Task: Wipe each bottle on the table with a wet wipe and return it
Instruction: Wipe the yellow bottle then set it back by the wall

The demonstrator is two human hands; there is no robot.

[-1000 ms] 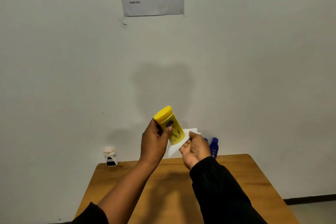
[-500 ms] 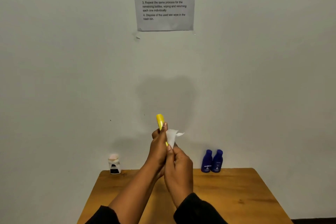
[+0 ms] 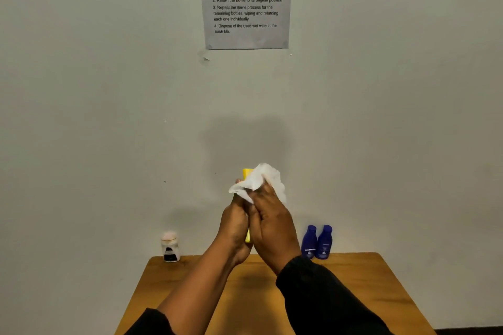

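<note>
A yellow bottle (image 3: 247,173) is held upright above the wooden table (image 3: 353,294), edge-on to me and mostly hidden between my palms. My left hand (image 3: 235,223) grips its lower part. My right hand (image 3: 272,226) presses a white wet wipe (image 3: 261,179) against the bottle's upper right side; the wipe covers most of the cap. Two dark blue bottles (image 3: 317,242) stand side by side at the table's back edge, right of my hands. A small clear bottle with a pale cap and black label (image 3: 170,247) stands at the back left corner.
A grey wall rises right behind the table, with a printed instruction sheet (image 3: 246,0) taped high on it. The table's near part is crossed by my forearms, the right one in a black sleeve (image 3: 326,299).
The bottle turned from label-facing to edge-on. My right hand closed in against it and slid the wipe up over its top. The view tilted up.
</note>
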